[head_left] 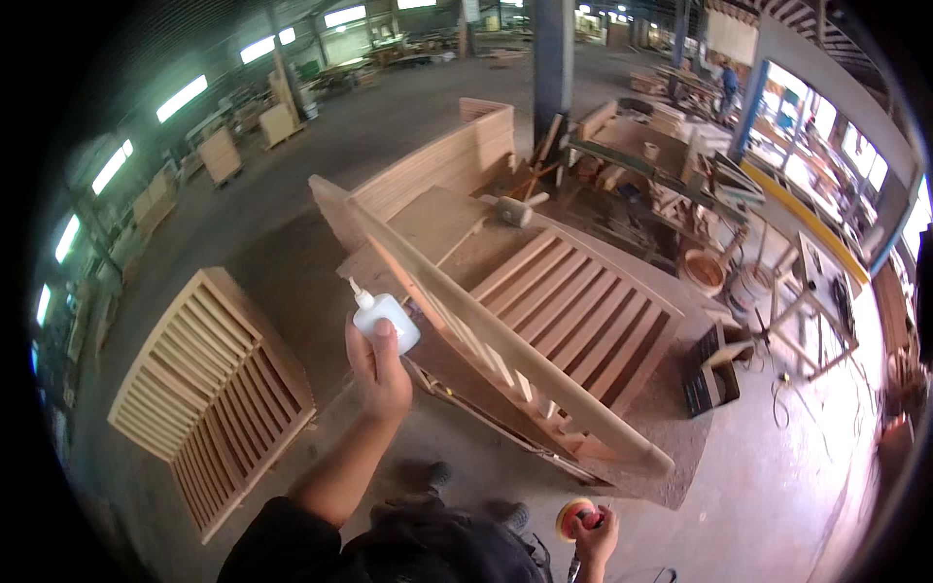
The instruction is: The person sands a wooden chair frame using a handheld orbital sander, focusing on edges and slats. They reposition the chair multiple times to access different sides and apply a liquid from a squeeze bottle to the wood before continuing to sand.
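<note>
My left hand is raised and grips a white squeeze bottle with a pointed nozzle, tip up and to the left. It hovers beside a long wooden rail standing on edge along a slatted wooden frame on a workbench. My right hand hangs low near my body and holds a small round red and orange object. What that object is cannot be told.
A second slatted frame lies on the floor at left. A mallet rests on the bench's far end. Stacked wooden panels stand behind. A cluttered bench, a bucket and a black box are at right.
</note>
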Motion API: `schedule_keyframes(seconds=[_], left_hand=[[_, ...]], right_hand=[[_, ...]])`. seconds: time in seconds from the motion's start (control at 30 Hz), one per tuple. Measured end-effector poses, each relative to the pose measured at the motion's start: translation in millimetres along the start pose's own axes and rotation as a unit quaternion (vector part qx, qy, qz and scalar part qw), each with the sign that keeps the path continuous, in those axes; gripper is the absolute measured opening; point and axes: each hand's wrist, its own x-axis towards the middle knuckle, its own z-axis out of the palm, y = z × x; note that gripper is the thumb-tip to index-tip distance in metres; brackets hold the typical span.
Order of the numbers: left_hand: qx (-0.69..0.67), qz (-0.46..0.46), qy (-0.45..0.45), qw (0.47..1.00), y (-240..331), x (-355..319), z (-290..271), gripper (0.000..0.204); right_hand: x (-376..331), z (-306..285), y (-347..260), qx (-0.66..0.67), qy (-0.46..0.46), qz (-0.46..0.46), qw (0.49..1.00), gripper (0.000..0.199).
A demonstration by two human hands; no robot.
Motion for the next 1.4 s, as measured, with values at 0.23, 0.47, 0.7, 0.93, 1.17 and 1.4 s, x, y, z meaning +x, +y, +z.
schedule_keyframes(seconds=[0.23,0.47,0.7,0.93,1.17,1.4], left_hand=[[0.265,-0.178,0.018,0.947,-215.3,28.8,-158.1,0.031],[0.336,-0.257,-0.055,0.904,-456.6,92.8,-190.2,0.048],[0.441,-0.330,-0.199,0.811,-598.9,144.5,-156.1,0.046],[0.321,-0.334,-0.189,0.865,-613.0,173.8,-132.4,0.063],[-0.418,-0.103,-0.545,0.720,-307.1,268.0,-29.7,0.104],[-0.336,-0.242,-0.642,0.645,-280.5,235.8,-13.1,0.039]], right_hand=[[-4.5,20.0,-36.3,0.177,-0.115,0.067,0.975,0.060],[-36.2,96.2,-101.6,-0.018,0.012,0.033,0.999,0.058],[-84.2,147.5,-264.4,-0.063,0.071,0.152,0.984,0.098],[-125.4,185.6,-330.7,-0.101,0.122,0.158,0.975,0.112],[-95.7,156.9,-367.4,0.188,0.255,0.171,0.933,0.129],[-32.5,127.9,-435.9,0.294,0.192,0.064,0.934,0.139]])
